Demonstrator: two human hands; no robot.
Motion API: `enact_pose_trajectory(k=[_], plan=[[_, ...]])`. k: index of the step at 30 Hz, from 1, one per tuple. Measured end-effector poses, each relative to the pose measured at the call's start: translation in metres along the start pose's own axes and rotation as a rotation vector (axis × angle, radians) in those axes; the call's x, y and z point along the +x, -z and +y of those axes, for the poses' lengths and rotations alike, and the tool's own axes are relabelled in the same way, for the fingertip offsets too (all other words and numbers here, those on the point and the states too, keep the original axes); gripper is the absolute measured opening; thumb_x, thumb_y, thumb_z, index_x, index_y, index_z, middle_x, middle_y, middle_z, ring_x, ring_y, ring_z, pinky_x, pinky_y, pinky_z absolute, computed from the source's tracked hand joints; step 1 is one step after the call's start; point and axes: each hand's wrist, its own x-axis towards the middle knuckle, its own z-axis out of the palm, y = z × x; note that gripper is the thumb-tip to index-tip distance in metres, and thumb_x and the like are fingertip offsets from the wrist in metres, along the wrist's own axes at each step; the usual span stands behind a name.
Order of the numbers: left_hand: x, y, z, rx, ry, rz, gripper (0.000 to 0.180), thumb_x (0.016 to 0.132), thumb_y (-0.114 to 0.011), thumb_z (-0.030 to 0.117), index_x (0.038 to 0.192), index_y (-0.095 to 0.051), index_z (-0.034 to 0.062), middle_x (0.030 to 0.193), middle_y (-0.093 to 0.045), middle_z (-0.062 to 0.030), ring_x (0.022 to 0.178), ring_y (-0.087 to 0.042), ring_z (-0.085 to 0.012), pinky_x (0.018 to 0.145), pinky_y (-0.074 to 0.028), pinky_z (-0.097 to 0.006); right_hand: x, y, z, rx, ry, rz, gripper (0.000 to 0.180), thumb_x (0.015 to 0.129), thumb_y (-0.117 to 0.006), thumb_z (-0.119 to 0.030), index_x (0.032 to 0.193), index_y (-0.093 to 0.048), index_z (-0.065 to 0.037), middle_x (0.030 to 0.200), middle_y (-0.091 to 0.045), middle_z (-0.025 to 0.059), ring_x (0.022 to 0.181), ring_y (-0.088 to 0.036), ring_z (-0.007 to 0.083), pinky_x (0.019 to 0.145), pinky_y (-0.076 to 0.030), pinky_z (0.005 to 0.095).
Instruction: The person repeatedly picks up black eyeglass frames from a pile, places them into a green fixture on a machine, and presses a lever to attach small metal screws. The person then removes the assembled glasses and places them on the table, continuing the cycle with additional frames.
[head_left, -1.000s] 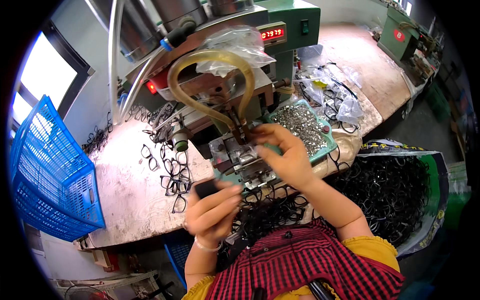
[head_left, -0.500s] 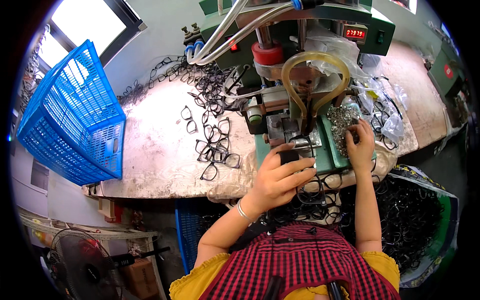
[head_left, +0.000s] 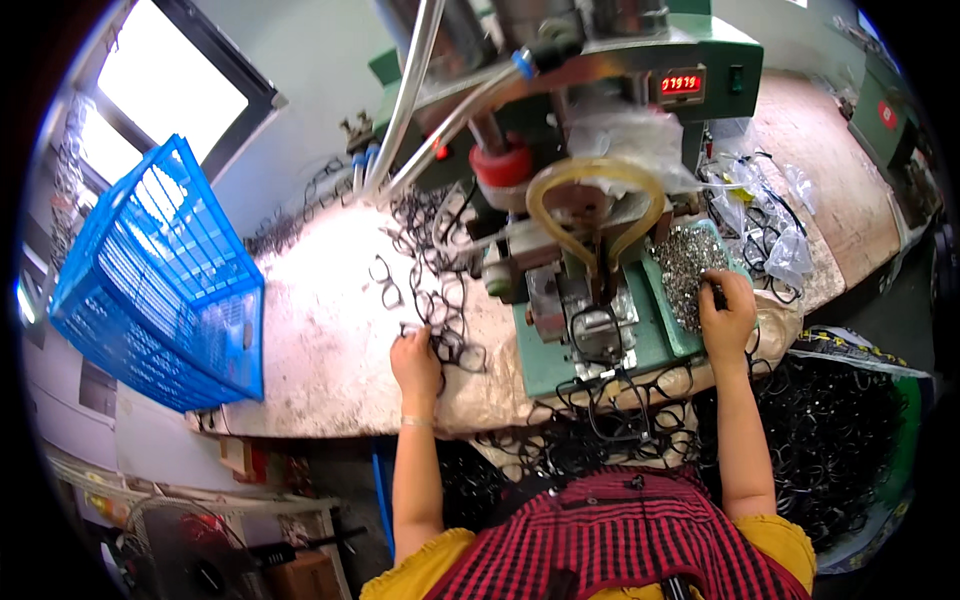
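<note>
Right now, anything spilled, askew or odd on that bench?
Nothing spilled or broken. Black eyeglass frames lie in a loose tangle on the bench under the left hand; more hang off its front edge. Right hand is at the tray of small metal parts.

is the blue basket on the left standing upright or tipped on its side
Tipped on its side: the blue basket rests on the worktable with its open mouth facing sideways, not up.

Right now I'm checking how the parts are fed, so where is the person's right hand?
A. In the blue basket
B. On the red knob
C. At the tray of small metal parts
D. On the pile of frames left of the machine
C: the right hand rests at the edge of the green tray of small metal parts, while the left hand is on the frames left of the machine.
</note>
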Motion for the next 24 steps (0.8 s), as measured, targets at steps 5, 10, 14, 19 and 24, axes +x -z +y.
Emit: enact_pose_trajectory(k=[5,10,14,19,24], plan=[[0.068,0.021,-0.024,-0.178,-0.014,0.349,0.023,0.086,-0.059,-0.001,0.105,-0.07,0.007,0.09,-0.066,-0.0138,0.082,-0.062,-0.0338,0.075,-0.051,-0.043,0.003,-0.001,0.001,0.006,0.029,0.024,0.013,0.079,-0.07,0.002,0.09,-0.07,-0.004,0.089,-0.069,0.0108,0.084,-0.064,0.0297,0.076,-0.049,0.0382],[0.126,-0.012,-0.108,-0.078,0.233,0.105,0.022,0.086,-0.06,0.006,0.104,-0.072,0.006,0.092,-0.068,-0.0184,0.088,-0.064,-0.0382,0.079,-0.051,-0.045,0.001,-0.004,0.0,0.007,0.022,0.055,0.014,0.079,-0.071,0.002,0.092,-0.071,-0.004,0.09,-0.07,0.0113,0.086,-0.064,0.0303,0.077,-0.05,0.0381],[0.098,-0.06,-0.106,-0.033,0.319,-0.001,0.032,0.08,-0.061,0.004,0.106,-0.077,0.0128,0.1,-0.072,-0.0167,0.095,-0.067,-0.0355,0.085,-0.053,-0.042,0.001,-0.003,0.003,0.017,0.01,0.044,0.015,0.078,-0.071,0.003,0.092,-0.071,-0.004,0.09,-0.07,0.0116,0.087,-0.064,0.0306,0.079,-0.05,0.0383],[0.067,-0.015,-0.02,-0.21,0.12,-0.165,0.034,0.077,-0.063,0.0,0.106,-0.075,0.0117,0.099,-0.072,-0.0144,0.094,-0.067,-0.0336,0.084,-0.053,-0.042,0.005,0.003,-0.002,0.104,-0.078,0.011,0.014,0.077,-0.073,0.001,0.09,-0.073,-0.002,0.089,-0.07,0.0102,0.086,-0.066,0.0276,0.08,-0.05,0.0355],[0.046,0.026,0.049,-0.93,0.271,0.185,0.017,0.104,-0.054,0.012,0.114,-0.059,0.0003,0.087,-0.064,-0.0029,0.076,-0.056,-0.0123,0.07,-0.046,-0.026,0.018,-0.001,-0.079,0.508,0.051,-0.173,0.015,0.076,-0.072,-0.001,0.09,-0.073,-0.003,0.092,-0.071,0.0121,0.088,-0.068,0.0282,0.081,-0.053,0.037]])
